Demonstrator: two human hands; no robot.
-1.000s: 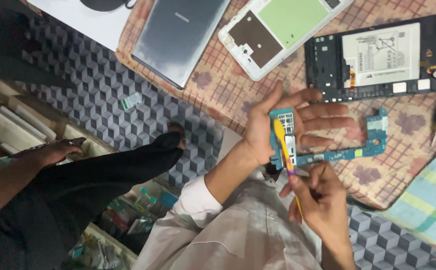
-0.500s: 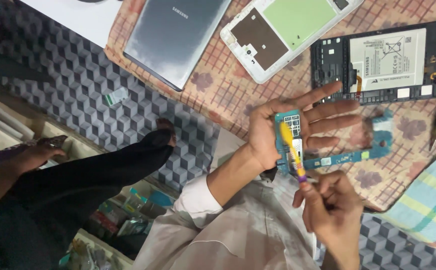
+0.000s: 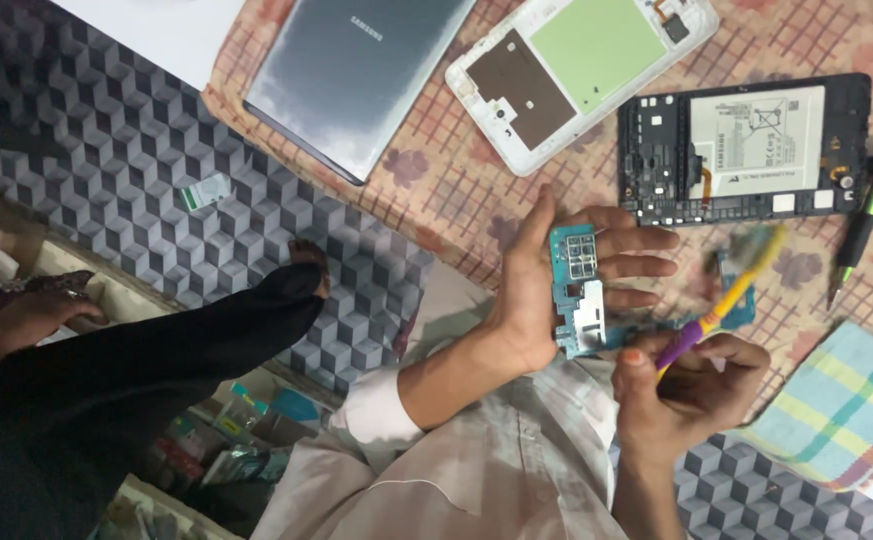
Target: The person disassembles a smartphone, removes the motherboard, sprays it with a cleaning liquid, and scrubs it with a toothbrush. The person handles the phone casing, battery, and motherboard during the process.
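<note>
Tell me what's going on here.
A person holds a blue circuit board up in the left hand, while the right hand grips a yellow and purple brush beside it. On the patterned cloth lie an opened tablet frame with its battery, a white back cover, a grey tablet back and a green-handled screwdriver.

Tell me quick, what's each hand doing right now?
Left hand: fingers holding a blue circuit board.
Right hand: closed around a yellow and purple brush.
</note>
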